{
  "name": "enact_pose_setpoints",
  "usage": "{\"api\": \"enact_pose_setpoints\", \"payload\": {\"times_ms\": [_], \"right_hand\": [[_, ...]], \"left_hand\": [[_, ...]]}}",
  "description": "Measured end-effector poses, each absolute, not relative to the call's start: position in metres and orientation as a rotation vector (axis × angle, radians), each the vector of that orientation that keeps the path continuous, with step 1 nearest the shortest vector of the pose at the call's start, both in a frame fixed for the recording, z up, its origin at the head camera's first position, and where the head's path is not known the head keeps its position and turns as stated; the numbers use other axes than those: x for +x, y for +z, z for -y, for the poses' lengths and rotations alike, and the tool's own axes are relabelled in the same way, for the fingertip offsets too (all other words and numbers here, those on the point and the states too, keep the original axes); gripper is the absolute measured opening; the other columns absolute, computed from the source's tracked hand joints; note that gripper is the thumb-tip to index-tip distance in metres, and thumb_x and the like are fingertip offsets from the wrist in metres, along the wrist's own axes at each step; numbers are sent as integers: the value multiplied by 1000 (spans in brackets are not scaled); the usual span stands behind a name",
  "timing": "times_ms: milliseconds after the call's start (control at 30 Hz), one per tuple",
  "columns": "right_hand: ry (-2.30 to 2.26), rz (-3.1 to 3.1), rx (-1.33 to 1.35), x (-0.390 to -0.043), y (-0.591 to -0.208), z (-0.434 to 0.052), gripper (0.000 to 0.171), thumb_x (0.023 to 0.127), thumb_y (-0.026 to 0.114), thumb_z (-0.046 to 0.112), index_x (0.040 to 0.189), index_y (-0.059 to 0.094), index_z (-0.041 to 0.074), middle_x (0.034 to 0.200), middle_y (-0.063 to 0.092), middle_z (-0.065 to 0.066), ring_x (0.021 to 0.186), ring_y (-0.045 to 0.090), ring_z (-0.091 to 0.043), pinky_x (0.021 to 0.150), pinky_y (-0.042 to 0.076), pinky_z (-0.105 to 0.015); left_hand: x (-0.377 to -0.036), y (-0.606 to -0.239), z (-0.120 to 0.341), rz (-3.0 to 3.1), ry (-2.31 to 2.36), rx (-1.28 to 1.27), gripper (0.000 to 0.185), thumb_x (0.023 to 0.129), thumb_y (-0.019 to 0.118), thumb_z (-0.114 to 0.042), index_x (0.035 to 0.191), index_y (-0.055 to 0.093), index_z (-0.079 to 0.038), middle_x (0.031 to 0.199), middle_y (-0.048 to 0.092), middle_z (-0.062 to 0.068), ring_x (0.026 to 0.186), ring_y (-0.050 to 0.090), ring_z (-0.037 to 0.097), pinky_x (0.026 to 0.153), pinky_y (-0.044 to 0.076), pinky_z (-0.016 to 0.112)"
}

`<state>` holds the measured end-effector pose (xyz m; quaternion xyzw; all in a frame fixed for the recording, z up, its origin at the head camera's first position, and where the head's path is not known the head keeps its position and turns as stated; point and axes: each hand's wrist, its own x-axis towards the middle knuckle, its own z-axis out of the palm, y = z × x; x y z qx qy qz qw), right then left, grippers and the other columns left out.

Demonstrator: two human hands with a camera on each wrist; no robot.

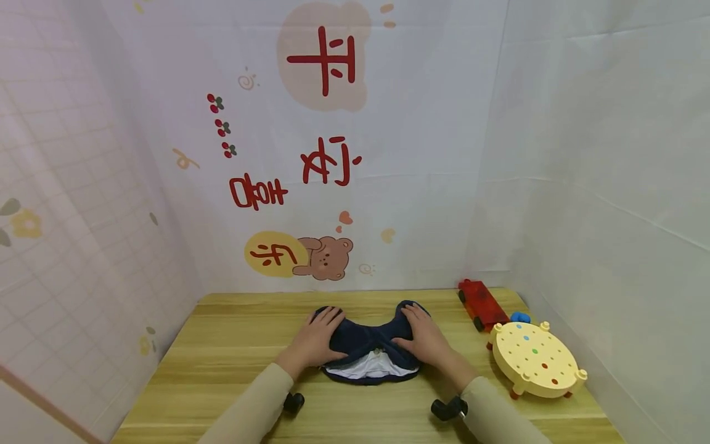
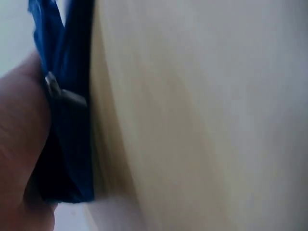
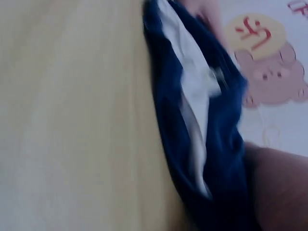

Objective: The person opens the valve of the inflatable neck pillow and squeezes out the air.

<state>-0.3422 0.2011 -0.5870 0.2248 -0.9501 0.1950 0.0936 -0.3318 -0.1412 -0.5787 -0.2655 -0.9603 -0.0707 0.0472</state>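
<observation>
A navy U-shaped neck pillow (image 1: 360,334) lies on the table, its two arms pointing away from me. Its cover gapes along the near edge and shows white lining or filling (image 1: 371,365). My left hand (image 1: 315,340) rests on the pillow's left arm, fingers laid over the top and thumb toward the middle. On the right arm lies my right hand (image 1: 426,338), its fingers spread. A zipper pull (image 2: 67,94) hangs at the navy edge in the left wrist view. Both wrist views are blurred, and the undersides of the hands are hidden.
To the right stands a round yellow pegged toy (image 1: 535,357) with coloured dots. Behind it are a red toy vehicle (image 1: 481,303) and a small blue piece (image 1: 520,317). White printed cloth (image 1: 421,185) hangs around the wooden table (image 1: 222,351).
</observation>
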Motion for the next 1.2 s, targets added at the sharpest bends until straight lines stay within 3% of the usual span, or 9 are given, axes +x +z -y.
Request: {"api": "enact_pose_setpoints", "payload": {"times_ms": [133,267,400,567,700,867,1200], "right_hand": [[541,2933,727,-352,-592,-215,109,91,80,69,164,46,-5,171,42,-25,161,33,-47,127,27,-71],[458,2953,784,-351,-590,-218,120,89,74,79,166,40,-6,174,35,-27,163,28,-48,129,23,-70],[454,2918,785,-339,-584,-211,109,92,78,71,162,47,-7,171,41,-26,162,32,-46,129,27,-66],[581,2853,750,-325,-585,-199,89,98,82,54,157,55,-7,163,52,-26,155,44,-46,126,36,-63],[522,2871,757,-322,-591,-195,94,97,82,58,157,53,-8,162,53,-27,153,46,-47,126,35,-63],[418,2913,823,-322,-600,-200,108,91,83,67,164,46,-5,171,44,-22,160,37,-43,130,29,-62],[376,2960,966,-348,-595,-208,121,90,72,81,171,34,-1,178,31,-20,165,28,-41,132,24,-62]], "left_hand": [[-339,-576,146,2982,-188,-951,121,84,85,-75,175,33,-13,180,30,14,166,27,37,129,27,68],[-342,-573,148,3026,-154,-1009,130,81,82,-82,177,27,-13,182,24,15,168,22,37,131,24,66],[-331,-572,144,3002,-259,-959,112,93,72,-79,174,35,-10,179,32,15,167,24,36,133,22,63],[-312,-572,126,2929,-433,-918,87,107,64,-62,167,45,-3,173,43,18,164,32,36,133,26,57],[-305,-578,117,2968,-321,-942,104,101,68,-71,172,35,-2,177,35,16,166,28,33,133,26,54],[-305,-585,117,3018,-182,-964,127,88,73,-84,176,25,-7,182,25,11,169,19,28,135,20,53],[-324,-580,117,3103,-193,-1004,136,82,76,-87,177,21,-8,184,18,11,171,12,29,135,15,57]]}}
